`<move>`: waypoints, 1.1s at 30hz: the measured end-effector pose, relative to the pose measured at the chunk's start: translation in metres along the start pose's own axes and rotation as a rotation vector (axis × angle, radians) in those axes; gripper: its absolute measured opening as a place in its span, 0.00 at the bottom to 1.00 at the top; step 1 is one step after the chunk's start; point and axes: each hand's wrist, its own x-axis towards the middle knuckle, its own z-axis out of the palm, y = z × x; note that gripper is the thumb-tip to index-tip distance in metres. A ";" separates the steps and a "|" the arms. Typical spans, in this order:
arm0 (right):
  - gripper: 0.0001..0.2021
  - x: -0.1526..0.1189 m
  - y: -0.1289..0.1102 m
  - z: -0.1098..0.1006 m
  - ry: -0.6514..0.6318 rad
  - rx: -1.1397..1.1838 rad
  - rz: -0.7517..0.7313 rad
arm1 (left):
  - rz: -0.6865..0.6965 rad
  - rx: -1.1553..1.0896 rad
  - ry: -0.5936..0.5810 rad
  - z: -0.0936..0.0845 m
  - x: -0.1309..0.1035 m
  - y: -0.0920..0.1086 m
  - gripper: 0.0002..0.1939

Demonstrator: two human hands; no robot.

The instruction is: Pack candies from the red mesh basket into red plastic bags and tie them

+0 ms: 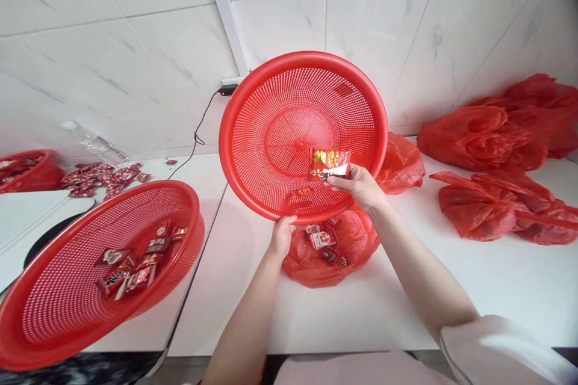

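Note:
My left hand (282, 237) grips the near rim of a red perforated plastic basket (298, 87), which is tipped so that its inside faces me. Inside the basket's mouth, my right hand (359, 186) pinches a red and gold packet (329, 163) between thumb and fingers. A small red packet (304, 192) lies on the lower inner wall of the basket. Under the near rim, an open red plastic bag (311, 274) rests on the table with several small packets (324, 239) in it. The basket hides the bag's far side.
To the left, a second red basket (40, 337) holds several packets. Behind it are loose red packets (121, 175), a clear bottle (102, 145) and another red container (45, 177). Tied red bags (478, 204) lie at the right. A black cable (197, 138) runs down the tiled wall.

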 end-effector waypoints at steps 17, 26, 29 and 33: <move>0.20 0.006 0.004 -0.011 0.203 -0.036 -0.085 | -0.007 0.005 0.002 0.000 0.000 -0.001 0.10; 0.14 -0.006 -0.012 -0.010 0.099 -0.232 -0.206 | -0.010 -0.002 0.001 0.001 -0.001 0.000 0.12; 0.14 -0.016 -0.026 -0.015 -0.279 -0.361 -0.086 | -0.031 0.000 0.006 0.002 -0.002 0.001 0.11; 0.15 -0.023 -0.034 -0.018 -0.530 -0.576 0.060 | -0.053 -0.030 0.007 0.002 -0.003 0.002 0.13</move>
